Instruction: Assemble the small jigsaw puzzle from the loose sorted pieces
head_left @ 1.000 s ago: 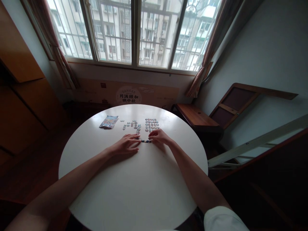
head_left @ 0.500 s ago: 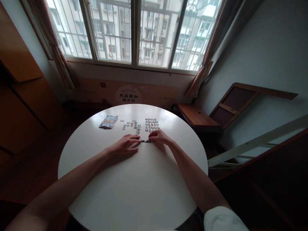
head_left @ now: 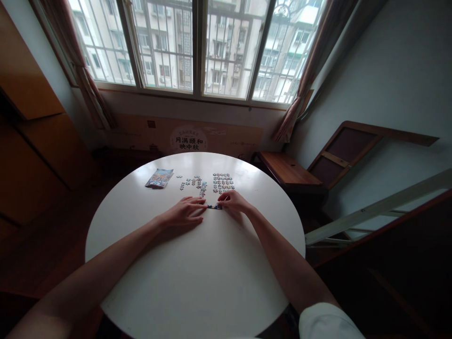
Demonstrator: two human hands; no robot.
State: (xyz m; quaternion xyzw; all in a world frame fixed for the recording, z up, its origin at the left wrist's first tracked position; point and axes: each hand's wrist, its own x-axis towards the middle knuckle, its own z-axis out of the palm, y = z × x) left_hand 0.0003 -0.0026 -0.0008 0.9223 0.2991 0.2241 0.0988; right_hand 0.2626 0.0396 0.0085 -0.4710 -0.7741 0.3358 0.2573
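Note:
A short dark row of joined puzzle pieces (head_left: 213, 206) lies on the round white table (head_left: 197, 273) between my hands. My left hand (head_left: 184, 212) rests flat beside its left end, fingers stretched out toward it. My right hand (head_left: 233, 202) is curled, its fingertips pinched at the row's right end. Several loose puzzle pieces (head_left: 222, 182) are laid out in rows just beyond the hands, with a smaller scattered group (head_left: 192, 182) to their left.
A colourful puzzle packet (head_left: 159, 178) lies at the table's far left. Behind the table are a cardboard panel with printed characters (head_left: 187, 138), a barred window (head_left: 197, 47), a wooden bench (head_left: 287, 172) and a leaning wooden frame (head_left: 348, 148).
Almost nothing has moved. My right hand's fingertips have shifted very slightly at the right end of the joined row; the left hand stays flat in place.

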